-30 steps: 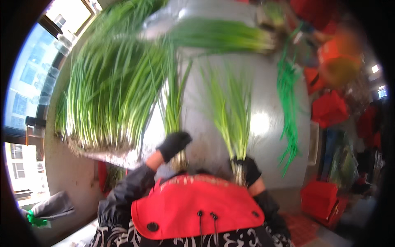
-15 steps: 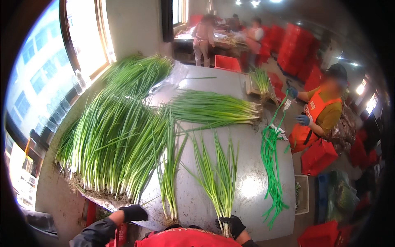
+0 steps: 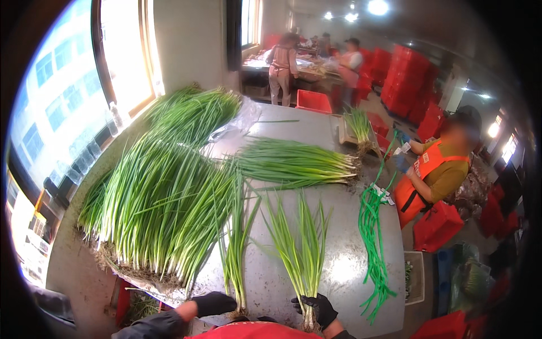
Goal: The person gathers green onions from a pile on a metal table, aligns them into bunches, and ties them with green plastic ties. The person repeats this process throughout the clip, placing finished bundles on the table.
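My right hand [image 3: 323,309], in a black glove, grips a small bunch of green onions [image 3: 302,257] by the white ends just above the roots. The leaves fan out away from me over the metal table [image 3: 347,226]. My left hand [image 3: 214,304], also black-gloved, is stretched out at the table's near edge, empty as far as I see. Its fingertips are close to the root end of another small bunch of green onions [image 3: 234,263] lying on the table. To the left lies a big heap of green onions [image 3: 152,209], roots toward me.
More green onions [image 3: 299,161] lie crosswise behind, roots to the right. Green ties [image 3: 372,243] hang along the right side. A co-worker in an orange apron [image 3: 429,169] handles tagged green ties there. Red crates [image 3: 440,226] stand beyond; a plastic bag [image 3: 240,118] lies at the back.
My left hand has moved right, toward the small bunch's roots. My right hand still holds its bunch. The view has tilted slightly, and the co-worker's hands have come closer together.
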A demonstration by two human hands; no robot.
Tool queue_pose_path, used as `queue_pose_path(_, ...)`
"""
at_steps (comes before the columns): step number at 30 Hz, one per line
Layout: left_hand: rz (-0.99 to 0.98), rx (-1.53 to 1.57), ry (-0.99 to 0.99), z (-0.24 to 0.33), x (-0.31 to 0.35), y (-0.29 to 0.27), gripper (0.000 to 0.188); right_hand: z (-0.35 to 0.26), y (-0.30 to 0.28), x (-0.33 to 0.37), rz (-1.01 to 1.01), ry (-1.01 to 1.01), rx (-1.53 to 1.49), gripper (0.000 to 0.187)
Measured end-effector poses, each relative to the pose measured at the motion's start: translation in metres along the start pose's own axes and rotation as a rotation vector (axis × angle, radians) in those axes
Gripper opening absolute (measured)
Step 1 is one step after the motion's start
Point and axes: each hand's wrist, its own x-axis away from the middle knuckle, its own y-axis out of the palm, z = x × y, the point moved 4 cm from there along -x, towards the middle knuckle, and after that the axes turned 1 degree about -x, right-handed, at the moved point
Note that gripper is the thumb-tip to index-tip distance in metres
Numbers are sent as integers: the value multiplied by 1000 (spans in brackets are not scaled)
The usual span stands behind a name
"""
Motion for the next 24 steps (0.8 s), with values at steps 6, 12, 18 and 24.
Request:
queue_pose_path(6, -98, 1074, -281, 82, -110, 18, 42, 21, 1, 5, -136, 123, -69, 37)
queue_pose_path(12, 113, 818, -202, 97, -150, 18, 20, 31, 7, 11, -148, 98, 4, 38)
queue_pose_path(18, 175, 1051, -297, 117, -148, 4, 17, 31, 3, 13, -117, 36, -137, 35)
queue_pose_path(24, -6, 1008, -367, 82, -157, 46, 20, 60, -22, -12, -111, 37, 59, 37)
